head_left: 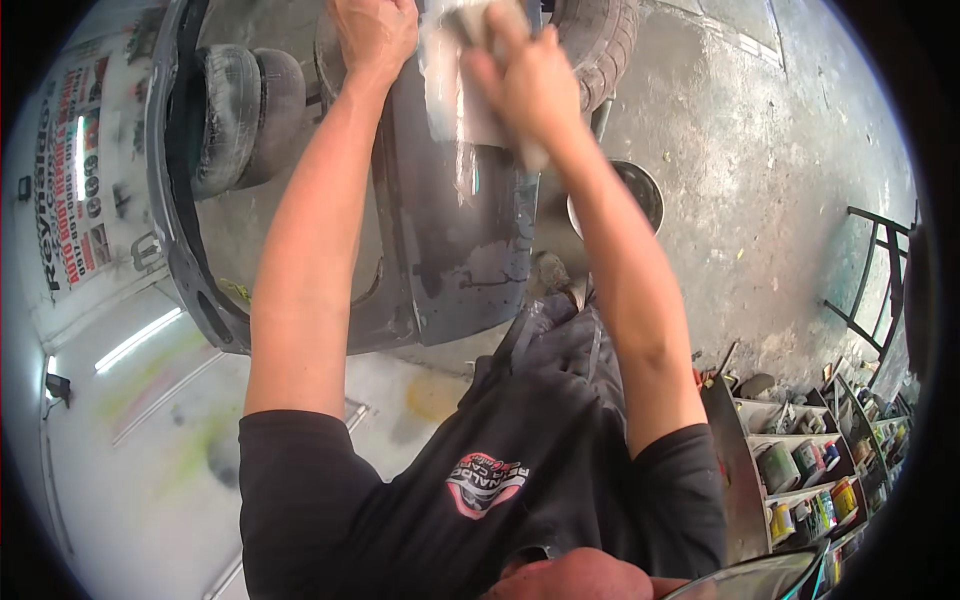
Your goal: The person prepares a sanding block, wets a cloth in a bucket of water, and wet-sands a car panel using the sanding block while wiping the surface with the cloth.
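Note:
A dark grey car door [465,230] with an open window frame stretches ahead of me, its surface wet and shiny in places. A pale, wet patch [450,95] covers part of its outer skin. My left hand [378,35] is closed at the door's edge by the window opening; its fingertips are partly hidden. Over the pale patch, my right hand [530,85] is smeared by motion. Beneath its palm and fingers lies a long, pale block [534,156], like a sanding block, showing at both ends.
Tyres stand beyond the window opening [245,115] and past the door's right side [600,45]. A round basin [640,195] sits on the concrete floor [740,170]. Shelves of cans and bottles [800,490] are at lower right, near a black metal frame [875,270]. A printed banner [80,170] hangs left.

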### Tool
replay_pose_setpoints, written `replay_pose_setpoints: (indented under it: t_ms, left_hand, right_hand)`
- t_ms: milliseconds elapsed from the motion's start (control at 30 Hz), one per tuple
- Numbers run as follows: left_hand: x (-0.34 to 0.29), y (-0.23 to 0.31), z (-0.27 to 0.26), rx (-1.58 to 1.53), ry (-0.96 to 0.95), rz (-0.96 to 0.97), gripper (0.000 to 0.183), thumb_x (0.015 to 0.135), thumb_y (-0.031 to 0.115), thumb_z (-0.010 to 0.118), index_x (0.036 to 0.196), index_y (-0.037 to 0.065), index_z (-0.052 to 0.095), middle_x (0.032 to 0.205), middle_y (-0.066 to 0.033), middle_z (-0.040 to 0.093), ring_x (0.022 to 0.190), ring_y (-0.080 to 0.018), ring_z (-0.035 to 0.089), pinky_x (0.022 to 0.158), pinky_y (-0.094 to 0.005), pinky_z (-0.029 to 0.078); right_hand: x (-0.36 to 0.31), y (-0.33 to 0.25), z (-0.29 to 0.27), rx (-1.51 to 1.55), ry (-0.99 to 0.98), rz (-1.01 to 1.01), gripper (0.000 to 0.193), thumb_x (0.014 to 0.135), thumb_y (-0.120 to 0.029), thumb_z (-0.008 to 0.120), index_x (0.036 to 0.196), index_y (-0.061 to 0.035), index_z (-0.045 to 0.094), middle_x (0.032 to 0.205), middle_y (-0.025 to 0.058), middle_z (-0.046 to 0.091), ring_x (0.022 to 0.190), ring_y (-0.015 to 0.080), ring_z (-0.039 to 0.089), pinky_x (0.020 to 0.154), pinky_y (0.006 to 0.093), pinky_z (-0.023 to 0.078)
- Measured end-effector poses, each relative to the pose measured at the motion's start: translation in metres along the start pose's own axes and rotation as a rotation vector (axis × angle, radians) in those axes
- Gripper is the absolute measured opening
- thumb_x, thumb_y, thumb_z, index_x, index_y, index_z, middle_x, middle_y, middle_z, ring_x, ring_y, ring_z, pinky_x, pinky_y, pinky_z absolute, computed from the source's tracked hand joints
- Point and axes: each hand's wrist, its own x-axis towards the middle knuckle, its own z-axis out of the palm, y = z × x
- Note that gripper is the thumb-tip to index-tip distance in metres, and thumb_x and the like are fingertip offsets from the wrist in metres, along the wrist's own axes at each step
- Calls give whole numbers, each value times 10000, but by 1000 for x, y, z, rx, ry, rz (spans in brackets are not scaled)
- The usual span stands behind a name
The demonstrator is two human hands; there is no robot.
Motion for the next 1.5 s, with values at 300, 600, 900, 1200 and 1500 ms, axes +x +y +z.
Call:
replay_pose_setpoints:
  t_ms: [300,600,900,1200,1500]
  left_hand:
    - [-18,-37,-20,161,-94,-33,259,946,226,738,1126,43,696,1056,-153,716,1081,-336,580,957,-451,483]
    - [-21,-38,6,60,-132,-8,261,934,215,749,1116,37,692,1044,-158,709,1045,-346,587,947,-450,482]
    - [-15,-17,-9,102,-157,-29,309,945,244,746,1154,30,672,1078,-207,625,1069,-364,580,938,-454,486]
    - [-15,-19,-2,112,-141,-33,315,950,254,743,1161,30,673,1094,-210,620,1058,-359,595,928,-451,503]
    - [-14,-26,-19,115,-213,-55,361,916,199,750,1218,43,627,1172,-209,558,1109,-371,552,968,-461,481]
  right_hand:
    - [-129,-32,4,42,-87,-187,806,804,-290,850,1519,-208,486,1109,288,547,963,444,614,737,513,570]
    - [-17,8,18,28,11,73,605,932,-405,691,1460,-175,505,1132,339,588,962,488,671,778,536,585]
    - [-2,15,9,167,-13,98,657,896,-356,738,1478,-149,516,1160,327,568,1017,507,630,850,559,561]
    - [10,9,20,41,74,156,664,923,-407,704,1499,-143,506,1114,335,584,1020,507,634,878,515,565]
    - [-116,-20,-6,42,-3,-173,726,858,-287,798,1516,-212,499,1150,247,534,1035,411,593,786,495,523]
